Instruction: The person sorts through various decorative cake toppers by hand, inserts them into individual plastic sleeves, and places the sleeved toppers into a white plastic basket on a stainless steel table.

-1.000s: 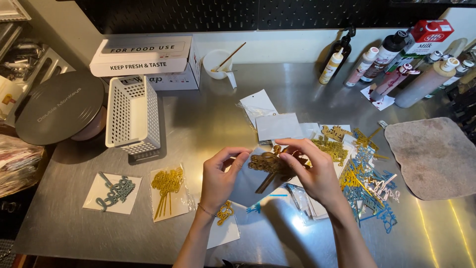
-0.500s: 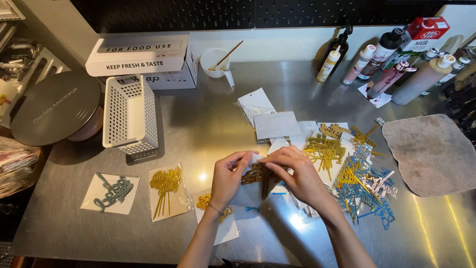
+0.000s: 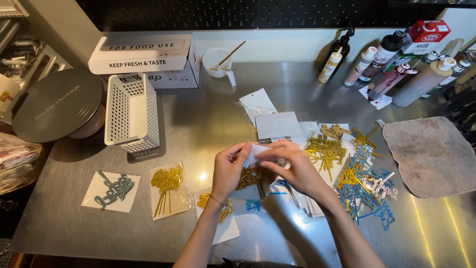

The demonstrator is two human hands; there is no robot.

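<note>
A: Hands first. Left hand (image 3: 229,168) and right hand (image 3: 292,166) meeting over the middle of the brushed-steel tabletop (image 3: 208,114), both pinching the top edge of a small clear plastic packet with a white card (image 3: 254,155).

B: Contents?

A: Gold cut-out cake toppers (image 3: 248,177), hanging below the fingers, sticks pointing down toward the near edge. Long axis roughly near-to-far, slightly tilted.

B: Nearer hand?

A: Neither, really. Packet between the two, left thumb and fingers on its left corner, right fingers closed over its right side. Both clenched on it, not released.

B: Around it?

A: Right of the hands, a loose heap of gold and blue toppers (image 3: 357,173) on white cards. Left, well apart, a flat packet of gold toppers (image 3: 167,186) and a packet with a teal script topper (image 3: 111,188). Farther back, a white perforated plastic basket (image 3: 131,116); far right, a brownish cloth (image 3: 431,154).
</note>
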